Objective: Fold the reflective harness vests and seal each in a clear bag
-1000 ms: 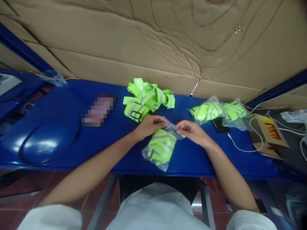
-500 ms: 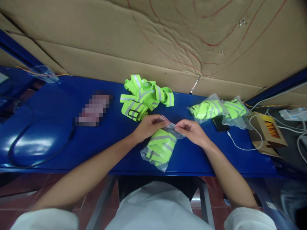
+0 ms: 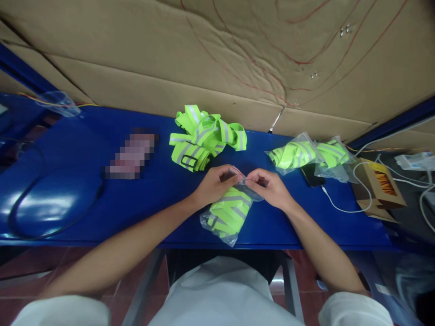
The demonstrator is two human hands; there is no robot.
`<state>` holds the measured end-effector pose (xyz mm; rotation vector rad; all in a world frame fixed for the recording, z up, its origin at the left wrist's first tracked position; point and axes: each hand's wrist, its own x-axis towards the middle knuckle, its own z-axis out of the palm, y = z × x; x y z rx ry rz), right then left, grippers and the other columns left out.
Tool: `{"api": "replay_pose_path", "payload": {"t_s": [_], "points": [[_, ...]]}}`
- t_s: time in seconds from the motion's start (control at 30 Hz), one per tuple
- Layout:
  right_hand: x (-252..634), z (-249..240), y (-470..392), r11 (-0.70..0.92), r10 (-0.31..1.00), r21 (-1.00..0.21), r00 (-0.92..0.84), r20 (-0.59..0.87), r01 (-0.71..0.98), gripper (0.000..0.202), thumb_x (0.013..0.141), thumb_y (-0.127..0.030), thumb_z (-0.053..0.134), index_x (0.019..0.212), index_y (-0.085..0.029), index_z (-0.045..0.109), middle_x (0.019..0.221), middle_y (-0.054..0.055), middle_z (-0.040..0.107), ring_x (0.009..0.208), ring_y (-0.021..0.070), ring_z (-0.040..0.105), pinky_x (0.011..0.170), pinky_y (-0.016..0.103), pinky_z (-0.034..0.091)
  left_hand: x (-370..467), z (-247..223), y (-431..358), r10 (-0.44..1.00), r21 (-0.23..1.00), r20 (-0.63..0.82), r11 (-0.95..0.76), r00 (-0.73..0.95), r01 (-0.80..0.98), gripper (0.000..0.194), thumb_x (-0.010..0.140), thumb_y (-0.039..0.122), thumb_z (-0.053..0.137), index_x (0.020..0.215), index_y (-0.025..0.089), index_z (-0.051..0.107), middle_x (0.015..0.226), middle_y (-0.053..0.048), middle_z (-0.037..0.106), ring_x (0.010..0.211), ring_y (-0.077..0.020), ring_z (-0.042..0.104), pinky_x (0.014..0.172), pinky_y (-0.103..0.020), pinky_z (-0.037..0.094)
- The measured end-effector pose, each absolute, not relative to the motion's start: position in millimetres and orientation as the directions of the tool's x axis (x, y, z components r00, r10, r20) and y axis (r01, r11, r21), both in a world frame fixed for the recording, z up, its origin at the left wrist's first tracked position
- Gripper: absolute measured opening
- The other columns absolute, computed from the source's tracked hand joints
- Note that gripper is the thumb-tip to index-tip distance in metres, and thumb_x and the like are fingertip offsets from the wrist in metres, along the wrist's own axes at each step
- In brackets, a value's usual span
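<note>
A clear zip bag [image 3: 255,195] lies near the front of the blue table, its red-lined opening edge turned away from me. Inside it is a folded neon-yellow reflective strap [image 3: 231,210] with grey stripes. My left hand [image 3: 215,184] pinches the bag's top edge on the left. On the right part of that same edge, my right hand [image 3: 267,186] is closed with thumb and fingertips together. Beyond my hands sits a loose heap of reflective straps [image 3: 209,131], with a rolled one bearing a black buckle [image 3: 189,161] at its front left.
Two bagged straps [image 3: 295,154] lie on the blue table [image 3: 163,217] at the right, partly over a black phone [image 3: 312,175]. A white cable [image 3: 346,211] runs past a cardboard box [image 3: 377,190]. A cutter-like tool [image 3: 276,121] leans on the cardboard wall. A clear cup [image 3: 61,105] lies far left.
My left hand has shifted slightly right along the bag's top edge, toward my right hand. The right hand has moved a little left. The heap and the other bags stay put.
</note>
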<state>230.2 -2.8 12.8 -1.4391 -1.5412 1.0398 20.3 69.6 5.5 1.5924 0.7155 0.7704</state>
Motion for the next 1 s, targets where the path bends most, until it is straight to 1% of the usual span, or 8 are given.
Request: {"api": "replay_pose_path", "payload": {"t_s": [0.2, 0.27, 0.43, 0.63, 0.7, 0.8, 0.9, 1.0], "points": [[220, 12, -5, 0.105, 0.994, -0.856, -0.073, 0.078, 0.507, 0.029, 0.099, -0.05, 0.06, 0.093, -0.021, 0.064, 0.077, 0.0, 0.063, 0.068, 0.0133, 0.056, 0.062, 0.026, 0.043, 21, 2, 68, 0.789, 0.982, 0.135, -0.189, 0.599, 0.027, 0.03, 0.092, 0.045, 0.071, 0.091, 0.015, 0.072, 0.083, -0.005, 0.074, 0.074, -0.016, 0.066, 0.069, -0.026, 0.05], [218, 14, -6, 0.127, 0.992, -0.844, -0.076, 0.102, 0.522, 0.027, 0.1, -0.048, 0.059, 0.093, -0.022, 0.064, 0.078, 0.001, 0.064, 0.069, 0.0137, 0.057, 0.062, 0.027, 0.043, 21, 0, 68, 0.798, 0.981, 0.144, -0.193, 0.585, 0.022, 0.029, 0.092, 0.045, 0.071, 0.09, 0.016, 0.071, 0.082, -0.004, 0.073, 0.074, -0.016, 0.065, 0.069, -0.025, 0.05], [219, 14, -6, 0.106, 0.994, -0.868, -0.043, 0.097, 0.484, 0.027, 0.096, -0.049, 0.065, 0.094, -0.022, 0.067, 0.081, 0.002, 0.067, 0.072, 0.0148, 0.059, 0.066, 0.028, 0.045, 20, -3, 70, 0.78, 0.973, 0.129, -0.218, 0.612, 0.073, 0.028, 0.094, 0.043, 0.069, 0.093, 0.015, 0.074, 0.087, -0.005, 0.075, 0.078, -0.0171, 0.067, 0.072, -0.026, 0.049], [219, 8, -2, 0.065, 0.998, -0.915, -0.008, 0.067, 0.397, 0.031, 0.096, -0.052, 0.065, 0.092, -0.022, 0.065, 0.075, 0.0, 0.063, 0.067, 0.0141, 0.056, 0.062, 0.028, 0.042, 17, 0, 75, 0.738, 0.955, 0.176, -0.288, 0.652, 0.069, 0.045, 0.105, 0.049, 0.048, 0.1, 0.015, 0.077, 0.094, -0.006, 0.078, 0.085, -0.0182, 0.07, 0.078, -0.026, 0.05], [222, 7, -2, 0.059, 0.998, -0.934, -0.009, 0.06, 0.353, 0.03, 0.094, -0.052, 0.068, 0.094, -0.021, 0.066, 0.079, 0.001, 0.066, 0.07, 0.0145, 0.059, 0.063, 0.028, 0.043, 15, 2, 78, 0.755, 0.939, 0.202, -0.33, 0.624, 0.096, 0.046, 0.105, 0.051, 0.048, 0.096, 0.016, 0.078, 0.087, -0.005, 0.077, 0.078, -0.0175, 0.068, 0.073, -0.026, 0.05], [232, 9, 0, 0.044, 0.999, -0.947, -0.011, 0.043, 0.319, 0.033, 0.09, -0.054, 0.072, 0.097, -0.021, 0.069, 0.081, 0.001, 0.07, 0.071, 0.015, 0.06, 0.065, 0.028, 0.045, 11, 4, 85, 0.815, 0.926, 0.236, -0.354, 0.528, 0.132, 0.049, 0.104, 0.055, 0.049, 0.091, 0.016, 0.077, 0.079, -0.003, 0.074, 0.072, -0.0168, 0.065, 0.068, -0.026, 0.05], [242, 12, 3, 0.037, 0.999, -0.948, 0.003, 0.04, 0.317, 0.038, 0.088, -0.059, 0.073, 0.092, -0.021, 0.071, 0.08, 0.002, 0.07, 0.069, 0.0151, 0.059, 0.064, 0.028, 0.044, 9, 6, 93, 0.845, 0.937, 0.267, -0.339, 0.464, 0.078, 0.05, 0.104, 0.056, 0.049, 0.09, 0.017, 0.077, 0.081, -0.004, 0.075, 0.077, -0.0184, 0.069, 0.075, -0.028, 0.055], [246, 13, 5, 0.051, 0.994, -0.947, 0.071, 0.077, 0.318, 0.041, 0.084, -0.061, 0.075, 0.085, -0.021, 0.072, 0.073, 0.001, 0.068, 0.064, 0.0144, 0.056, 0.061, 0.028, 0.043, 8, 8, 95, 0.83, 0.935, 0.288, -0.352, 0.477, 0.048, 0.051, 0.106, 0.055, 0.046, 0.091, 0.017, 0.077, 0.084, -0.006, 0.077, 0.077, -0.0192, 0.072, 0.078, -0.031, 0.059]]}}
